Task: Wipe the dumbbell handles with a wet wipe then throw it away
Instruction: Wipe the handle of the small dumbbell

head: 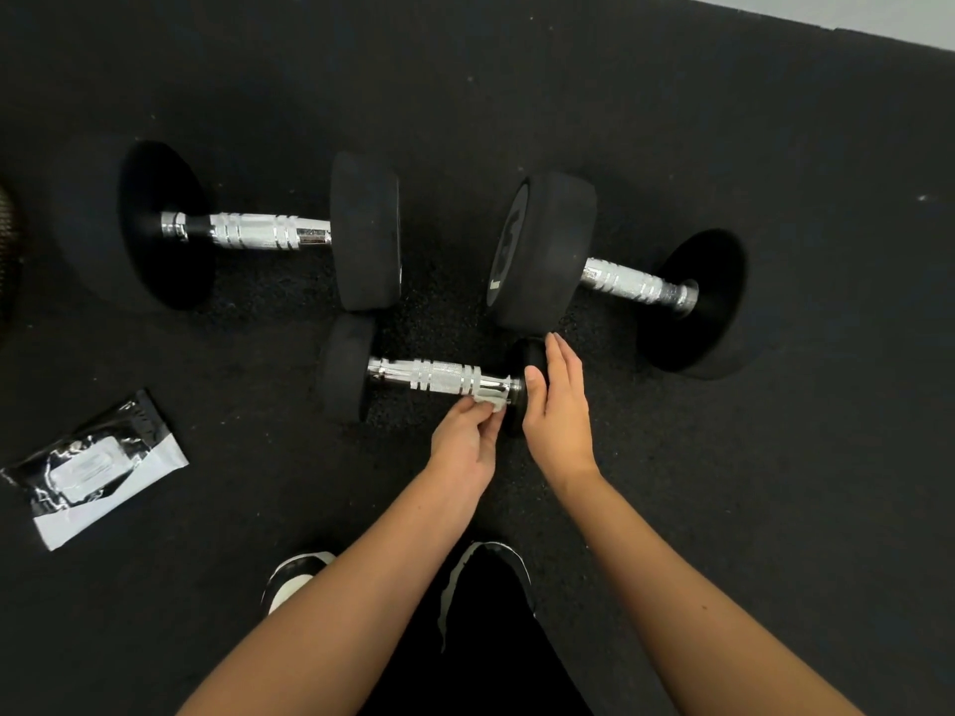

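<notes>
Head view: three dumbbells lie on a dark rubber floor (pixel 775 121). The small dumbbell (pixel 429 375) is nearest the person, its chrome handle (pixel 439 377) running left to right between two black heads. The left hand (pixel 467 439) pinches a crumpled white wet wipe (pixel 491 400) between thumb and curled fingers, pressing it against the right end of that handle, just beside the right-hand head. The wipe sits at the fingertips, above the palm, touching the underside of the bar. The right hand (pixel 558 410) rests on the small dumbbell's right head (pixel 532 354), fingers straight and together along the far side, thumb on the near face; it holds nothing else.

The large left dumbbell (pixel 248 230) lies beyond and to the left, well apart from both hands. The large right dumbbell (pixel 620 281) lies beyond and to the right, its near head just beside the right hand's fingertips. A black and white wipes packet (pixel 98 470) lies flat on the floor at the left, well apart from the hands. Two shoes (pixel 294 578) show at the bottom, between the forearms
</notes>
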Motion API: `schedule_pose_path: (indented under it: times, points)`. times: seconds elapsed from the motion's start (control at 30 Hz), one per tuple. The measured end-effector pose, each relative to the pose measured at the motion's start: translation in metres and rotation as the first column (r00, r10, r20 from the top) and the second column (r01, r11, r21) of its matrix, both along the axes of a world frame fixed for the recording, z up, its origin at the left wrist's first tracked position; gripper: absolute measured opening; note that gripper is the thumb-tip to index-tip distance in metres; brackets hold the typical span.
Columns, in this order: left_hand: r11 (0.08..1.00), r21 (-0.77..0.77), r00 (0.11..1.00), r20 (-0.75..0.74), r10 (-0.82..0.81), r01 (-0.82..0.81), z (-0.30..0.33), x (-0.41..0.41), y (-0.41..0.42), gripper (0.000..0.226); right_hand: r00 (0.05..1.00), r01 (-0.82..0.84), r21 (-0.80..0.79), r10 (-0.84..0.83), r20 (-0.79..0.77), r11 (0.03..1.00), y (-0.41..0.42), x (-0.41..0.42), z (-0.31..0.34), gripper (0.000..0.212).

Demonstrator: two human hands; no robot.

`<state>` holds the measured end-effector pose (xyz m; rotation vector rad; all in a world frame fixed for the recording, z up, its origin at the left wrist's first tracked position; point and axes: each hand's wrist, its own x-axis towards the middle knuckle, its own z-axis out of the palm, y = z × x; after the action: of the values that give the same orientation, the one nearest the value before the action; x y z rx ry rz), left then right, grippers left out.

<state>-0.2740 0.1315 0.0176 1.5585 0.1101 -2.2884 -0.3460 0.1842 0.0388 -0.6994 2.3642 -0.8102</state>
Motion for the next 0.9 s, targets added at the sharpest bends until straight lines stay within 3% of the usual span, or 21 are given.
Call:
schedule_pose_path:
  times: [0.4,0.9]
  points:
    - [0.997,-0.075,0.991,-0.128,-0.040,0.030,-0.017,0.005,-0.012,0.031,1.000,-0.016,-0.004,0.016,-0.003,1.000,0.001,-0.002,-0.001,0.049]
    - [0.998,-0.031,0.995,-0.080,-0.064,0.061,-0.010,0.004,-0.011,0.031,1.000,-0.024,-0.013,0.023,-0.017,1.000,0.002,-0.001,-0.003,0.048]
